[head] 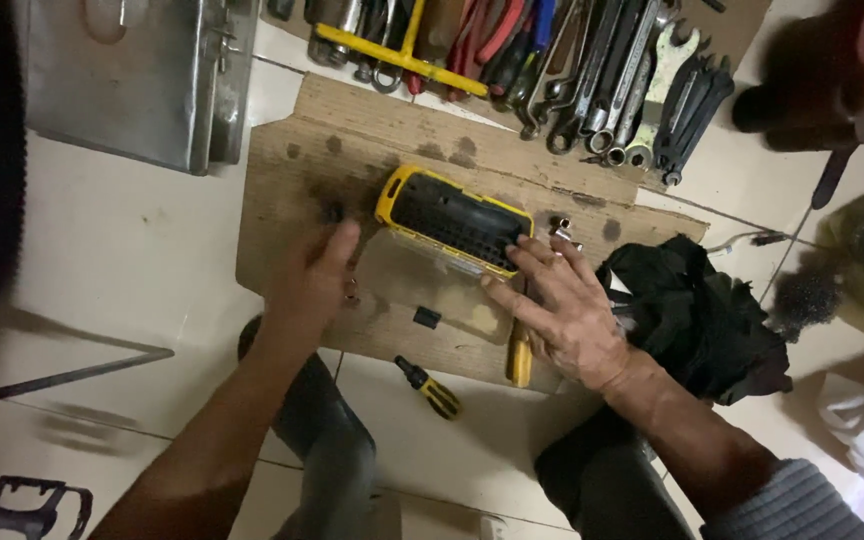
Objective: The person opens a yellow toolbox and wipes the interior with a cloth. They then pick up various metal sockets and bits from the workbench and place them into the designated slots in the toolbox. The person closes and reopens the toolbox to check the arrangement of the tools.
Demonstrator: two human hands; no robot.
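— Item held?
— One yellow-rimmed black plastic bit case [452, 220], lid opened, is laid on a brown cardboard sheet [292, 160]. It is touched by the fingertips of the right hand [564, 310], spread flat, nothing grasped.
— Left hand [310, 280]?
— Rested loosely beside the clear lid, blurred; grip cannot be told.
— Other pieces?
— One yellow-handled stubby screwdriver [430, 388]; one black cloth [692, 315]; a row of steel spanners [602, 80].

hands [432, 295], yellow socket case [452, 220], cardboard [282, 180]

Worn on head, facing straight down, close above cardboard [352, 160] on floor [132, 250]; wrenches [602, 70] beyond cardboard.
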